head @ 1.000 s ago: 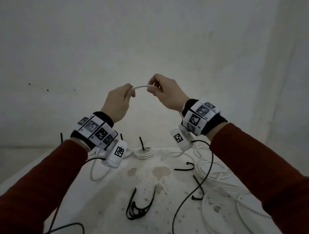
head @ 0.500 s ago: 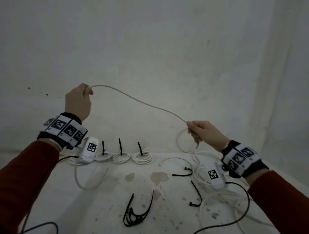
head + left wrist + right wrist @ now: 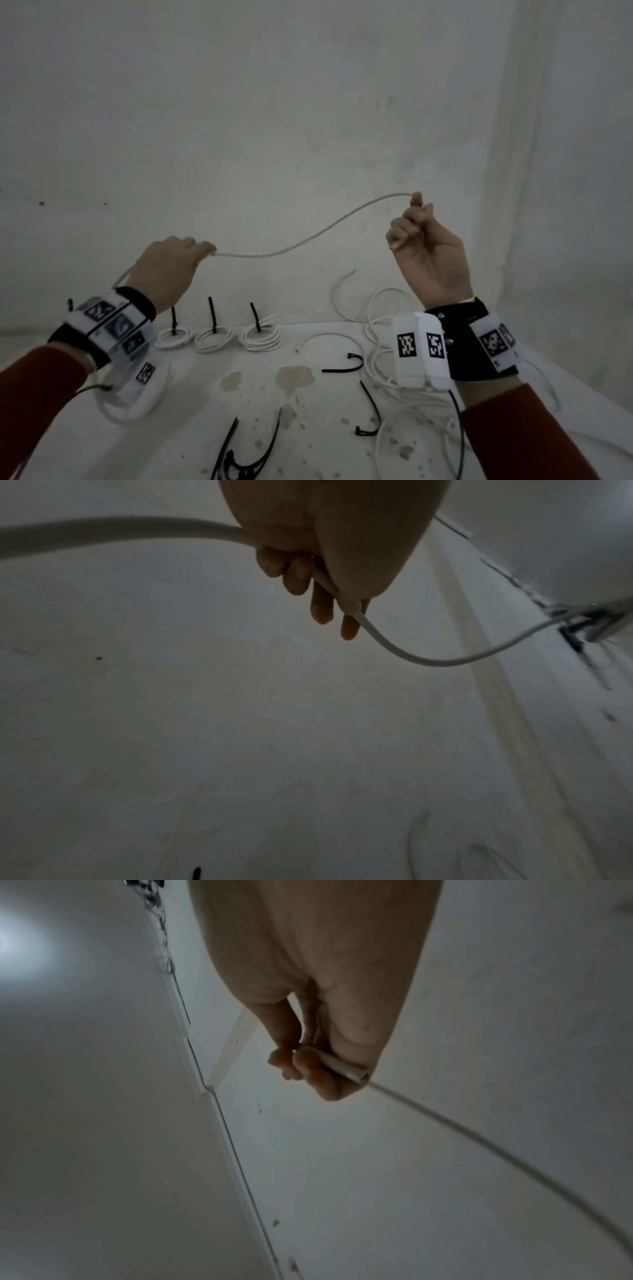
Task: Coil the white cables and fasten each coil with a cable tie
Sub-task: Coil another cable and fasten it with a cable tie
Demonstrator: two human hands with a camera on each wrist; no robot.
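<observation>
A white cable (image 3: 308, 236) hangs in a sagging span in the air between my two hands. My left hand (image 3: 168, 270) grips it with curled fingers (image 3: 301, 577), and the cable (image 3: 428, 658) runs on past them. My right hand (image 3: 428, 246), raised higher at the right, pinches the cable near its cut end (image 3: 346, 1069). Three tied coils (image 3: 219, 337), each with a black tie standing up, lie in a row at the back of the table. Loose black cable ties (image 3: 346, 365) lie on the table below.
A tangle of loose white cables (image 3: 387, 342) lies under my right wrist. A bundle of black ties (image 3: 246, 455) sits at the front edge. The white table (image 3: 291, 411) is stained; a white wall stands close behind.
My right hand rose from low at the right to well above the table with the cable. My left hand dropped and moved toward the centre, so the span now slopes up to the right.
</observation>
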